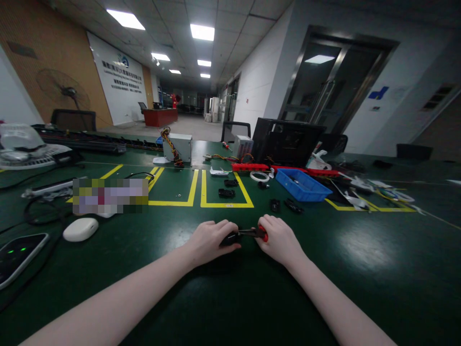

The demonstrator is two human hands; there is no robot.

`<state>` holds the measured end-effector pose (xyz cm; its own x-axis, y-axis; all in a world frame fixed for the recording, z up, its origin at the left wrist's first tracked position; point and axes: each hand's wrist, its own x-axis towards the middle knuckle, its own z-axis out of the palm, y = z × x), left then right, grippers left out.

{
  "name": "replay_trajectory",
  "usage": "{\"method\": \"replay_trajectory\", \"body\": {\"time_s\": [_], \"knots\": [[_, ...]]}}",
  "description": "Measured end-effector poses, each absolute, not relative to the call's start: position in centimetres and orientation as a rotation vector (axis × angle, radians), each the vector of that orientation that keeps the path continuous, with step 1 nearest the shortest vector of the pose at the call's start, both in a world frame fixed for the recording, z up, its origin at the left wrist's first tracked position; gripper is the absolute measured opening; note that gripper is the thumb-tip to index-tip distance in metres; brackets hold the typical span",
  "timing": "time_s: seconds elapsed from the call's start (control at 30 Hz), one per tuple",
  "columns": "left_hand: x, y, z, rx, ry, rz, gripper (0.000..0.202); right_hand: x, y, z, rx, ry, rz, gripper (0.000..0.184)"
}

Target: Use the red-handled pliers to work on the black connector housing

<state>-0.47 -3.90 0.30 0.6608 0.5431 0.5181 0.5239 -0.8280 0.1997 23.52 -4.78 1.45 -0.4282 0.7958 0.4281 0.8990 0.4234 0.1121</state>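
From here I see the tray (312, 194) beyond and right of the fingers (229, 227). Farther back, left of them, stands the power supply (184, 148).

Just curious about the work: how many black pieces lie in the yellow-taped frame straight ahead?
2: a nearer black piece and, behind it, a farther black piece. Stacked ones could be hidden.

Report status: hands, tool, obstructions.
Left hand holding black part. Right hand gripping red-handled tool, tip at the part. Blue bin beyond, not between them.

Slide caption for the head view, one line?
Left hand holding a black part, right hand a red-handled tool, at a green table.
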Motion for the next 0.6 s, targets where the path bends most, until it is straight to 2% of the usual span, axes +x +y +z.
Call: {"method": "replay_trajectory", "body": {"time_s": [0.6], "knots": [[-0.41, -4.51, 1.2, 2.928, 0.93, 0.61, 0.023, 23.68, -4.88, 1.94, -1.49, -2.407, -0.46, 0.01]]}}
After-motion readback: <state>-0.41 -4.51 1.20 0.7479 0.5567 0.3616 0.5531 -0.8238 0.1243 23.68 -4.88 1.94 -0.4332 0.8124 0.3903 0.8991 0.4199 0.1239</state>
